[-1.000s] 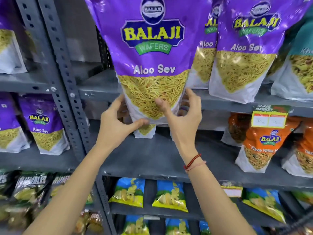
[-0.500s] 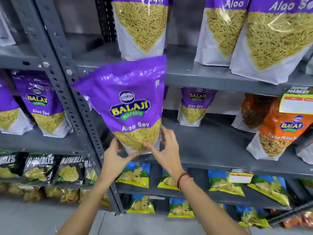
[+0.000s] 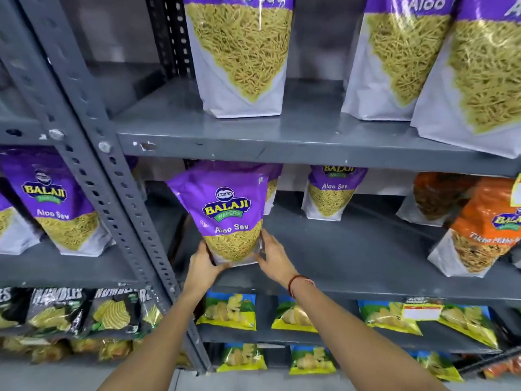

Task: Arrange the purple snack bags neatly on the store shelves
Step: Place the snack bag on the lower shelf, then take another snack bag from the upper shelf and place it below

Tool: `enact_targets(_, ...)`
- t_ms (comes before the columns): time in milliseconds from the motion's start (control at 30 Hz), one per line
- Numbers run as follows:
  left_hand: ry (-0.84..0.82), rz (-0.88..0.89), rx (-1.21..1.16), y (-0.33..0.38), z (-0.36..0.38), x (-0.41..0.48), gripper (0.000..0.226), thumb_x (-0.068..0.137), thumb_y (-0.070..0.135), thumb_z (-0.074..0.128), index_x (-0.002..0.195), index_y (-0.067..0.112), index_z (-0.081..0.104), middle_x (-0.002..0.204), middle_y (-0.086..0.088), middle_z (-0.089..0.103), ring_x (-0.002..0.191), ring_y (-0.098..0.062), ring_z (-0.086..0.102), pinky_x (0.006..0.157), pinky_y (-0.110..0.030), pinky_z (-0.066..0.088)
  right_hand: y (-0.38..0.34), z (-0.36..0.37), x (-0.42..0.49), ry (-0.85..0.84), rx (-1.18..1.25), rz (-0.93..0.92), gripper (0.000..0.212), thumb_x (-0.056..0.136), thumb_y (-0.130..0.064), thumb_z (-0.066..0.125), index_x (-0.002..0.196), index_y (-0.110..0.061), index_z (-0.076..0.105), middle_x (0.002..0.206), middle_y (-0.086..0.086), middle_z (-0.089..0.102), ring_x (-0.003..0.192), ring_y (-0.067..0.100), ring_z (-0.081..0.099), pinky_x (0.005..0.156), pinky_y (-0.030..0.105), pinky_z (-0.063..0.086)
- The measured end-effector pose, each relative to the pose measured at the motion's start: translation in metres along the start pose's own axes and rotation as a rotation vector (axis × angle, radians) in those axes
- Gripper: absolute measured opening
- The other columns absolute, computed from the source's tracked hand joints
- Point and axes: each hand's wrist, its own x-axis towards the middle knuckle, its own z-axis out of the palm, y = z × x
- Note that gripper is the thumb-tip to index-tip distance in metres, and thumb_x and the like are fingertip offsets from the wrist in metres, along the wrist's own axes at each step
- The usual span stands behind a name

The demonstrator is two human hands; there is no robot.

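Observation:
A purple Aloo Sev snack bag (image 3: 229, 210) stands upright at the left end of the middle grey shelf (image 3: 352, 261). My left hand (image 3: 204, 263) grips its lower left corner and my right hand (image 3: 275, 256) holds its lower right side. Just behind it another purple bag (image 3: 272, 183) peeks out, and a third (image 3: 331, 191) stands further back to the right. Three large purple bags (image 3: 239, 55) stand on the upper shelf (image 3: 282, 145). On the neighbouring left rack stand more purple bags (image 3: 60, 201).
A perforated grey upright post (image 3: 112, 193) separates the two racks just left of my left hand. Orange snack bags (image 3: 479, 230) stand at the right of the middle shelf. Blue-yellow chip packets (image 3: 229, 311) fill the lower shelves; black chip packets (image 3: 84, 309) lie lower left.
I lowered the purple bag from in front of the upper shelf down and back onto the middle shelf. Both hands kept hold of its bottom. The view shifted downward.

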Motion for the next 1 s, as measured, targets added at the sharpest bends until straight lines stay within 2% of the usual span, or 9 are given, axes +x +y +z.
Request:
enact_targets(167, -0.04, 0.007, 0.053, 0.002, 0.002, 0.01, 0.08, 0.06, 0.021, 0.085, 0.124, 0.003, 0.04, 0.119, -0.021, 0.063, 0.111, -0.038, 0.058, 0.077, -0.034, 0.043, 0.013, 0.004, 0.004, -0.058, 0.025, 0.039, 0.076, 0.087, -0.008, 0.058, 0.149, -0.021, 0.016, 0.15, 0.008, 0.04, 0.136, 0.028, 0.041, 0.107, 0.033, 0.035)
enact_targets(267, 0.007, 0.006, 0.037, 0.006, 0.001, 0.005, 0.082, 0.057, 0.024, 0.086, 0.123, 0.004, 0.043, 0.119, -0.021, 0.062, 0.111, -0.038, 0.058, 0.079, -0.037, 0.045, 0.012, 0.005, 0.003, -0.018, 0.049, 0.05, 0.073, 0.086, -0.012, 0.061, 0.147, -0.021, 0.022, 0.145, 0.01, 0.046, 0.133, 0.03, 0.043, 0.106, 0.038, 0.038)
enact_targets(367, 0.151, 0.015, -0.083, 0.013, 0.009, -0.016, 0.086, 0.055, 0.029, 0.084, 0.128, 0.011, 0.043, 0.123, -0.016, 0.056, 0.112, -0.03, 0.057, 0.091, -0.041, 0.049, 0.008, 0.004, -0.006, 0.133, 0.02, 0.033, 0.064, 0.083, -0.013, 0.063, 0.141, -0.015, 0.036, 0.132, 0.016, 0.055, 0.123, 0.033, 0.05, 0.098, 0.038, 0.044)
enact_targets(433, 0.28, 0.042, -0.179, 0.029, 0.016, -0.038, 0.073, 0.063, 0.019, 0.081, 0.126, 0.012, 0.045, 0.12, -0.011, 0.05, 0.103, -0.019, 0.057, 0.086, -0.04, 0.05, -0.003, -0.003, -0.018, 0.272, 0.034, -0.015, 0.054, 0.082, -0.007, 0.063, 0.133, -0.008, 0.047, 0.12, 0.019, 0.061, 0.11, 0.033, 0.057, 0.092, 0.037, 0.046)
enact_targets(533, 0.441, 0.083, -0.38, 0.072, 0.017, -0.061, 0.043, 0.075, 0.014, 0.073, 0.111, 0.019, 0.051, 0.102, -0.003, 0.055, 0.082, -0.002, 0.057, 0.067, -0.03, 0.05, -0.028, -0.025, -0.044, 0.434, 0.103, -0.101, 0.043, 0.083, -0.007, 0.065, 0.124, -0.004, 0.055, 0.115, 0.015, 0.062, 0.096, 0.017, 0.058, 0.089, 0.036, 0.049)
enact_targets(667, 0.289, 0.269, -0.534, 0.156, -0.002, -0.07, 0.018, 0.08, 0.015, 0.068, 0.095, 0.02, 0.059, 0.084, 0.006, 0.062, 0.076, -0.002, 0.06, 0.071, -0.019, 0.047, -0.067, -0.075, -0.085, 0.671, 0.215, -0.248, 0.03, 0.084, -0.009, 0.065, 0.114, -0.009, 0.061, 0.101, 0.0, 0.061, 0.091, 0.013, 0.061, 0.077, 0.027, 0.053)
enact_targets(733, 0.207, 0.406, -0.536, 0.203, -0.013, -0.074, 0.014, 0.081, 0.014, 0.067, 0.092, 0.017, 0.06, 0.082, 0.007, 0.063, 0.074, -0.001, 0.059, 0.07, -0.016, 0.046, -0.084, -0.11, -0.104, 0.814, 0.233, -0.323, 0.026, 0.085, -0.008, 0.065, 0.111, -0.008, 0.062, 0.099, 0.002, 0.062, 0.091, 0.013, 0.062, 0.077, 0.02, 0.051)
enact_targets(900, 0.106, 0.669, -0.53, 0.297, -0.025, -0.079, 0.015, 0.082, 0.015, 0.066, 0.086, 0.027, 0.059, 0.08, 0.009, 0.064, 0.071, 0.002, 0.06, 0.064, -0.01, 0.043, -0.113, -0.196, -0.133, 1.063, 0.215, -0.456, 0.025, 0.087, -0.009, 0.064, 0.11, -0.017, 0.057, 0.101, 0.006, 0.063, 0.089, 0.012, 0.063, 0.071, 0.022, 0.052)
enact_targets(1000, 0.069, 0.789, -0.512, 0.343, -0.016, -0.068, 0.011, 0.082, 0.018, 0.065, 0.09, 0.023, 0.06, 0.085, 0.002, 0.063, 0.074, 0.001, 0.06, 0.059, -0.01, 0.042, -0.119, -0.242, -0.137, 1.205, 0.151, -0.499, 0.023, 0.087, -0.012, 0.063, 0.11, -0.011, 0.059, 0.102, 0.001, 0.062, 0.091, 0.019, 0.063, 0.069, 0.026, 0.053)
